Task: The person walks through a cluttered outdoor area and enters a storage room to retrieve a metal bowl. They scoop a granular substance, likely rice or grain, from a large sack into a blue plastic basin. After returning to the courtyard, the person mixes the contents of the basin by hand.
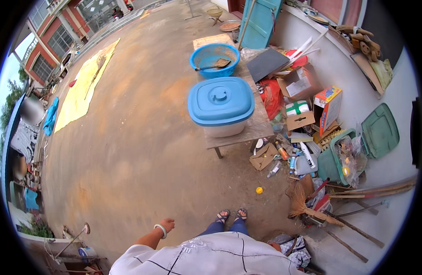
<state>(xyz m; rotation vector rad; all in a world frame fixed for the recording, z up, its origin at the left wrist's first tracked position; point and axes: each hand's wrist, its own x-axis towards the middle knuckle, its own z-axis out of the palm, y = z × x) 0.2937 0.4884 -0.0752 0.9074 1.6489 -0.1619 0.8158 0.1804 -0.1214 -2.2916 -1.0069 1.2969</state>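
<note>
My left hand (167, 224), with a pale bangle at the wrist, hangs out over the concrete to the left of my feet. Its fingers look loosely bent and apart, with nothing seen in them. Of my right hand (276, 246) only a small patch of skin shows past my white shirt; its fingers are hidden. Beside it lies a black-and-white patterned bundle (300, 253), and I cannot tell whether the hand touches it. Ahead, a lidded plastic tub (221, 103) with a blue lid stands on a low wooden bench (261, 120). Behind it sits a blue basin (204, 54) holding a scoop-like tool (221, 63).
Right of the bench, cardboard boxes (300, 81), bottles and rubbish pile against the wall. A green bin (332, 160) stands open there, with a straw broom (302, 204) and several poles nearer me. A yellow sheet (82, 91) lies far left. A yellow cap (259, 190) lies ahead of my feet.
</note>
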